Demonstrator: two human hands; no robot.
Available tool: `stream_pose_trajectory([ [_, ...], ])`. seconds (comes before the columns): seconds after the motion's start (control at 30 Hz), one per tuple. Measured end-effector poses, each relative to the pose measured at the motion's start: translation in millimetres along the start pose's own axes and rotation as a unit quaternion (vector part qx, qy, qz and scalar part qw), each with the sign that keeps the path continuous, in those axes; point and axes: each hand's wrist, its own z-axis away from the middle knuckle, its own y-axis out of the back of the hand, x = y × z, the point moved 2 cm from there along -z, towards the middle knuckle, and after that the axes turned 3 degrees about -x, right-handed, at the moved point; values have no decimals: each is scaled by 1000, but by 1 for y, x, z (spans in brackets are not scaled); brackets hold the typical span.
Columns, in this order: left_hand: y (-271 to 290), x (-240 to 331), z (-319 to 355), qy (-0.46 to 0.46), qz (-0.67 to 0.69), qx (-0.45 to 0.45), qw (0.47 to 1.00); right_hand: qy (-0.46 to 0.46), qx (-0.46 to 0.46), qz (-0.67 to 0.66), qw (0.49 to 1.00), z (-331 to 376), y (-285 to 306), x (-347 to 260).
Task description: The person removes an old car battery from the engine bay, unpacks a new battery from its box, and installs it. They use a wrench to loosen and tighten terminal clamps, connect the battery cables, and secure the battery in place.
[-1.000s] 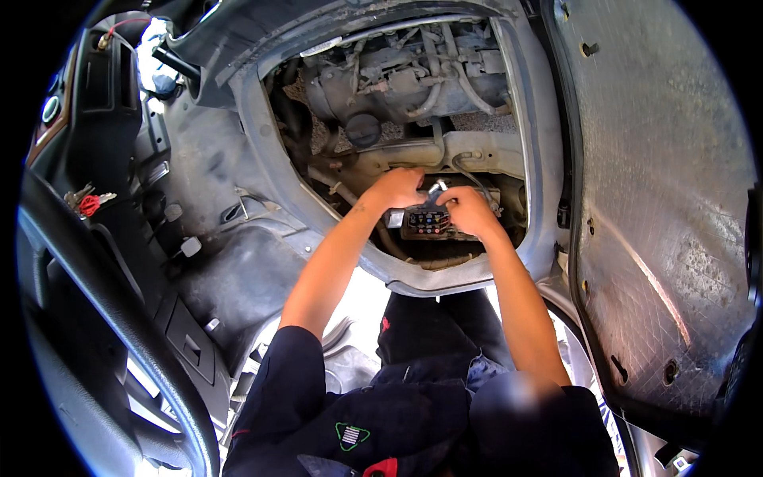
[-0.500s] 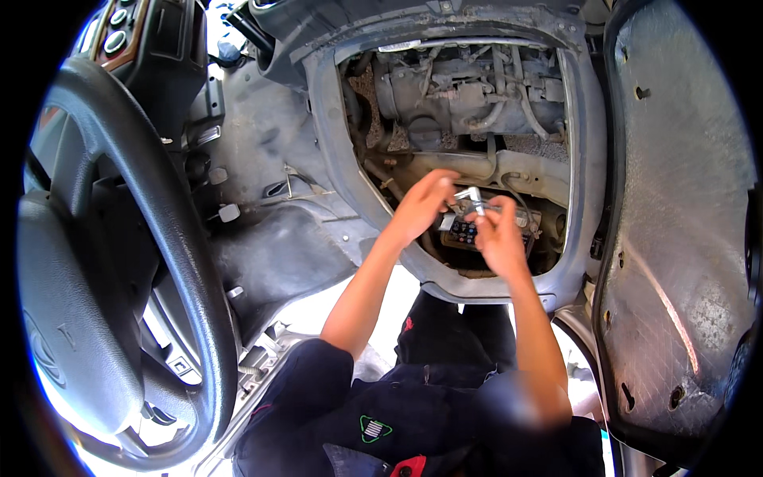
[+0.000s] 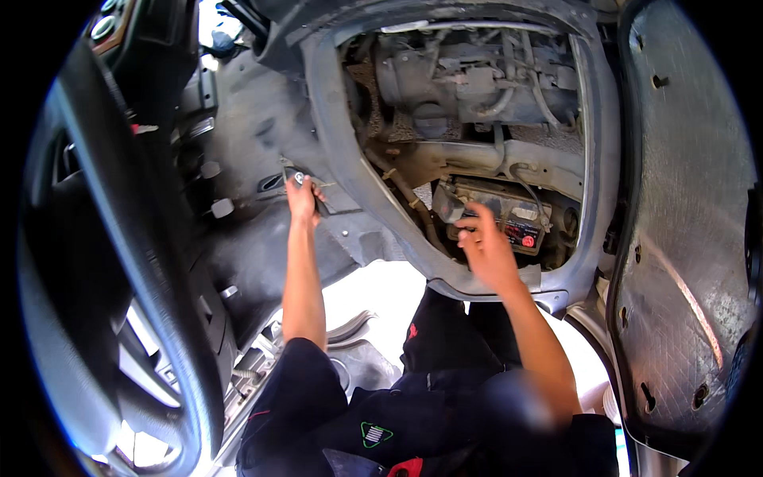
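Observation:
My left hand (image 3: 302, 199) is stretched out to the left over the grey floor panel (image 3: 262, 119), its fingers closed on a small metal tool (image 3: 297, 176). My right hand (image 3: 486, 248) hovers with fingers spread at the near edge of the open engine bay, holding nothing. Just beyond its fingertips sits a dusty black battery (image 3: 509, 216) with a red-marked label. Both forearms are bare and come up from my dark trousers at the bottom.
A steering wheel (image 3: 119, 278) fills the left side, with pedals (image 3: 219, 208) beyond it. Engine parts and hoses (image 3: 477, 79) lie deep in the grey-rimmed opening (image 3: 350, 159). A raised cover with a silvery padded lining (image 3: 683, 238) stands at the right.
Both hands were together on the battery. My left hand has swung away to the left with the small tool, and my right hand has come off the battery and spread open.

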Motion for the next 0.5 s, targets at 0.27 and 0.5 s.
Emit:
stream_pose_trajectory([
  [0.27,-9,24,-53,-123,-371,144,909,-161,193,-286,924,-4,43,68],
  [0.5,-186,82,156,-422,-231,-75,873,-271,248,268,891,-2,85,112],
])
